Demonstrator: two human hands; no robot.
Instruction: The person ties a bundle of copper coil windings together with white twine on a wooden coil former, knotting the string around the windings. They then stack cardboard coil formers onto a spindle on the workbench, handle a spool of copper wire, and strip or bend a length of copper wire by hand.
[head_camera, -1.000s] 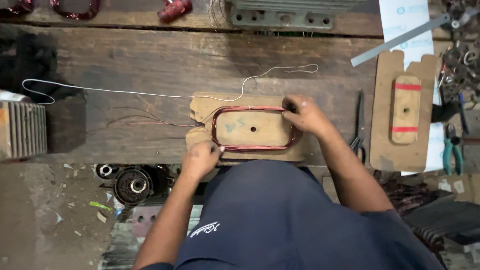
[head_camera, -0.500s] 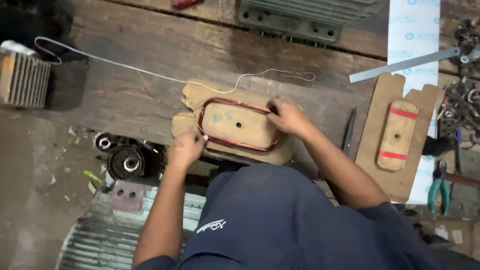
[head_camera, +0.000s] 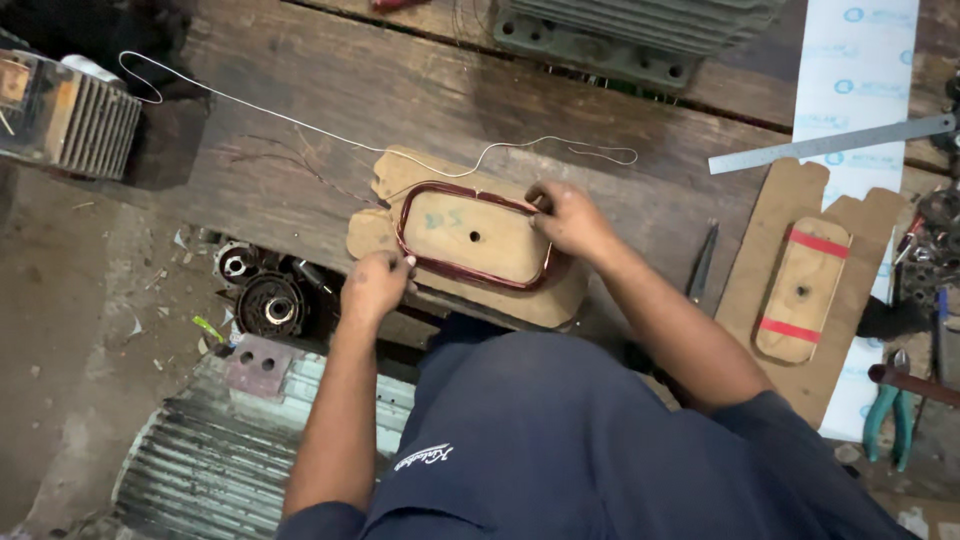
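Note:
A wooden winding form (head_camera: 470, 238) with a centre hole lies on a notched cardboard piece (head_camera: 545, 300) on the wooden bench (head_camera: 330, 90). A reddish copper wire coil (head_camera: 418, 255) is wrapped around the form's edge. My left hand (head_camera: 375, 285) pinches the coil at its near-left corner. My right hand (head_camera: 568, 215) grips the coil and form at the far-right end. A thin pale wire (head_camera: 300, 125) runs from the coil across the bench to the far left.
A second wooden form with red tape (head_camera: 805, 290) lies on cardboard at right. A steel ruler (head_camera: 830, 145), pliers (head_camera: 885, 415) and a dark tool (head_camera: 703, 262) are at right. Finned motor housings (head_camera: 200, 460) and round parts (head_camera: 268, 305) sit on the floor at left.
The view has shifted, so the bench and form appear further right and lower in frame. Both hands stay on the coil, my left at the near corner, my right at the far end.

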